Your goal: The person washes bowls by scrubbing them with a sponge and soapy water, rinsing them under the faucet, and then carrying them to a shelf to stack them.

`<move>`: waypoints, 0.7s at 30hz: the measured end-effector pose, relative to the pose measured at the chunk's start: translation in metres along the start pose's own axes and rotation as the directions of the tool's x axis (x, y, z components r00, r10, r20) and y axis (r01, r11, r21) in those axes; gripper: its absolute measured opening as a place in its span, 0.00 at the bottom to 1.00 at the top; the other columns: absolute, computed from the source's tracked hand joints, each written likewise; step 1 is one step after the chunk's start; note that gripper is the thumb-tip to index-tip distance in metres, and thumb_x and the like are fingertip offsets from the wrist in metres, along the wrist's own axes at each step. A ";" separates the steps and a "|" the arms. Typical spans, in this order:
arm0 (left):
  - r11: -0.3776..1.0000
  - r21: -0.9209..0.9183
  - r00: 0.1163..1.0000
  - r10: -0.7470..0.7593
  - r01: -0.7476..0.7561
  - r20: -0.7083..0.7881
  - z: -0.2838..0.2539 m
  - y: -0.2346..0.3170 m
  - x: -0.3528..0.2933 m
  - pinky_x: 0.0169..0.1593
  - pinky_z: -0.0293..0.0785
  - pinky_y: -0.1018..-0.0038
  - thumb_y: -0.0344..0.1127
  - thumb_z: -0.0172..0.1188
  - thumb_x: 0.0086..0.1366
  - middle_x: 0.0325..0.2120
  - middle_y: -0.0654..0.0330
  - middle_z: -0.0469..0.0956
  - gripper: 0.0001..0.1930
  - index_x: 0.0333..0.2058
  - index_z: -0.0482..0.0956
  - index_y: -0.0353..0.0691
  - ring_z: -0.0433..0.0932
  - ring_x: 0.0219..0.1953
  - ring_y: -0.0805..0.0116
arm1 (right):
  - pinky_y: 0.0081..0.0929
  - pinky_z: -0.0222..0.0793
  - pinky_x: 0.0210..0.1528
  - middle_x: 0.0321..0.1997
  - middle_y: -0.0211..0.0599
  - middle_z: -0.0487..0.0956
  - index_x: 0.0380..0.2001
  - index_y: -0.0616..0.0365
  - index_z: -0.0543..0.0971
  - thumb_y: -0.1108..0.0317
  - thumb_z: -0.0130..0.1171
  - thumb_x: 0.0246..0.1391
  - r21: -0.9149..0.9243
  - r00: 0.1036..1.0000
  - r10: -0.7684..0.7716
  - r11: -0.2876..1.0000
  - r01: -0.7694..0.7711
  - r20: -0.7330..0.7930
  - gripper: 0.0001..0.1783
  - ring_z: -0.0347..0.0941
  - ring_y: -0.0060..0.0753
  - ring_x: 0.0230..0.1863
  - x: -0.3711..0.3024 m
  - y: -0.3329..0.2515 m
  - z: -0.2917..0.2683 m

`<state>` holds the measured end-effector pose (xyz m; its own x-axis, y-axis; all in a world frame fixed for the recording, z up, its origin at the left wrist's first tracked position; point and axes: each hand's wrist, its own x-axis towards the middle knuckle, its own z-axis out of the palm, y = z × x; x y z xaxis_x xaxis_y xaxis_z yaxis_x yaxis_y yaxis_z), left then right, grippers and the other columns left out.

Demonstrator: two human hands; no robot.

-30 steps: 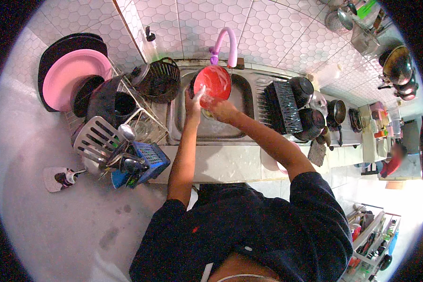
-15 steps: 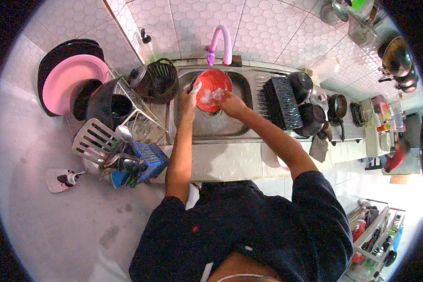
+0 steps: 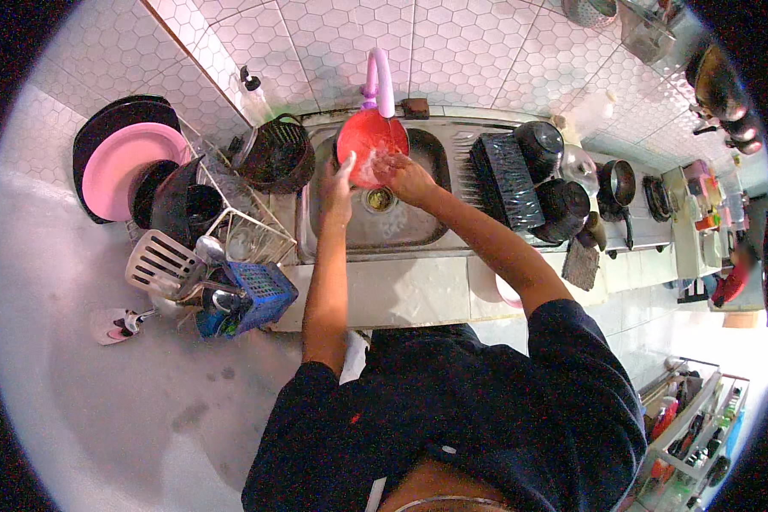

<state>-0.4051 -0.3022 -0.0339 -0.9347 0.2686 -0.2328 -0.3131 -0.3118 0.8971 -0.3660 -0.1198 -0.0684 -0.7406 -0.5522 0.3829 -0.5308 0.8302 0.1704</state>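
Note:
A round red plate (image 3: 365, 138) is tilted under the pink curved tap (image 3: 379, 78), over the steel sink (image 3: 405, 229). My left hand (image 3: 336, 183) grips the plate's left lower rim. My right hand (image 3: 405, 176) lies on the plate's wet face at its right lower side, fingers spread across it. Water runs over the plate. The sink's drain (image 3: 379, 199) shows just below both hands.
A black basket (image 3: 276, 154) stands left of the sink. Further left a dish rack holds a pink plate (image 3: 125, 165), dark bowls, a slotted turner (image 3: 160, 264) and a blue cutlery basket (image 3: 256, 296). Black pots and a ridged tray (image 3: 505, 179) fill the right drainboard. A soap bottle (image 3: 253, 92) stands by the wall.
The red plate has moved up and back, from over the sink's middle to right under the tap. Both hands went with it, and my right hand now lies on its face.

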 end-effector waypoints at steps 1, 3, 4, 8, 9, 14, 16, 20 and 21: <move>0.999 0.010 0.999 0.049 -0.049 0.004 0.021 -0.006 -0.016 0.54 0.68 0.68 0.46 0.64 0.60 0.51 0.57 0.72 0.32 0.59 0.64 0.43 0.71 0.53 0.65 | 0.38 0.74 0.53 0.56 0.37 0.75 0.52 0.55 0.74 0.66 0.51 0.52 0.034 0.999 0.034 0.999 -0.035 0.020 0.22 0.71 0.40 0.58 0.001 0.001 -0.001; 0.950 0.091 0.954 0.298 -0.298 0.006 -0.015 -0.032 0.001 0.56 0.67 0.64 0.41 0.65 0.60 0.54 0.59 0.69 0.35 0.62 0.59 0.46 0.69 0.54 0.65 | 0.38 0.76 0.49 0.50 0.41 0.78 0.50 0.56 0.76 0.65 0.52 0.51 0.155 0.831 0.132 0.955 -0.252 0.541 0.21 0.74 0.40 0.54 0.057 -0.039 -0.027; 0.939 0.075 0.941 0.338 -0.335 -0.017 -0.023 -0.041 0.010 0.55 0.67 0.63 0.43 0.65 0.60 0.53 0.59 0.69 0.35 0.62 0.59 0.44 0.70 0.54 0.65 | 0.39 0.77 0.48 0.48 0.43 0.79 0.50 0.56 0.76 0.65 0.53 0.51 0.208 0.892 0.123 0.950 -0.232 0.434 0.21 0.75 0.40 0.52 0.058 -0.047 -0.025; 0.998 -0.058 1.000 0.012 -0.012 0.006 0.002 -0.011 -0.004 0.56 0.68 0.58 0.58 0.61 0.59 0.56 0.52 0.69 0.40 0.61 0.60 0.35 0.71 0.56 0.59 | 0.37 0.69 0.58 0.54 0.42 0.76 0.51 0.52 0.76 0.66 0.53 0.51 0.197 0.976 0.166 0.961 -0.192 0.140 0.22 0.70 0.39 0.59 0.006 0.001 0.019; 0.998 -0.054 1.000 0.019 -0.020 -0.017 -0.006 -0.003 -0.009 0.56 0.68 0.58 0.58 0.61 0.59 0.56 0.52 0.69 0.40 0.61 0.60 0.35 0.71 0.56 0.59 | 0.36 0.64 0.63 0.56 0.40 0.75 0.52 0.51 0.76 0.67 0.52 0.51 0.133 0.995 0.104 0.986 -0.104 0.010 0.23 0.67 0.38 0.62 0.009 0.005 0.015; 0.953 0.276 0.988 0.143 -0.123 -0.053 0.025 0.024 -0.035 0.61 0.62 0.61 0.57 0.65 0.56 0.60 0.47 0.64 0.48 0.65 0.52 0.32 0.66 0.60 0.56 | 0.36 0.54 0.69 0.59 0.37 0.73 0.56 0.51 0.73 0.64 0.49 0.53 -0.173 0.998 -0.048 0.984 0.039 -0.045 0.25 0.63 0.39 0.64 0.008 0.013 0.010; 0.913 0.266 0.947 0.320 -0.310 0.007 0.048 0.018 -0.044 0.64 0.57 0.66 0.53 0.67 0.56 0.61 0.46 0.63 0.51 0.66 0.48 0.30 0.63 0.62 0.57 | 0.36 0.57 0.67 0.58 0.39 0.74 0.56 0.54 0.71 0.64 0.49 0.54 0.144 0.965 0.123 0.977 -0.160 0.233 0.25 0.65 0.40 0.63 0.006 -0.013 0.007; 0.958 0.169 0.955 0.259 -0.233 -0.148 -0.017 -0.013 -0.007 0.62 0.59 0.66 0.49 0.66 0.58 0.60 0.50 0.64 0.43 0.64 0.56 0.34 0.67 0.58 0.59 | 0.41 0.68 0.57 0.57 0.44 0.74 0.57 0.52 0.70 0.64 0.47 0.56 0.288 0.994 -0.098 0.954 0.079 0.052 0.24 0.70 0.46 0.57 0.011 -0.024 -0.006; 0.958 0.208 0.961 0.231 -0.197 -0.155 -0.016 -0.005 -0.002 0.61 0.62 0.66 0.50 0.66 0.58 0.60 0.49 0.64 0.43 0.64 0.56 0.34 0.68 0.57 0.58 | 0.46 0.74 0.50 0.56 0.47 0.75 0.56 0.50 0.70 0.63 0.46 0.58 0.187 0.953 -0.216 0.948 0.257 -0.211 0.22 0.74 0.51 0.52 0.003 -0.009 0.004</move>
<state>-0.4043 -0.3161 -0.0445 -0.9962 0.0451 -0.0743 -0.0807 -0.1617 0.9835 -0.3652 -0.1289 -0.0725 -0.5042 -0.6896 0.5198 -0.7703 0.6312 0.0902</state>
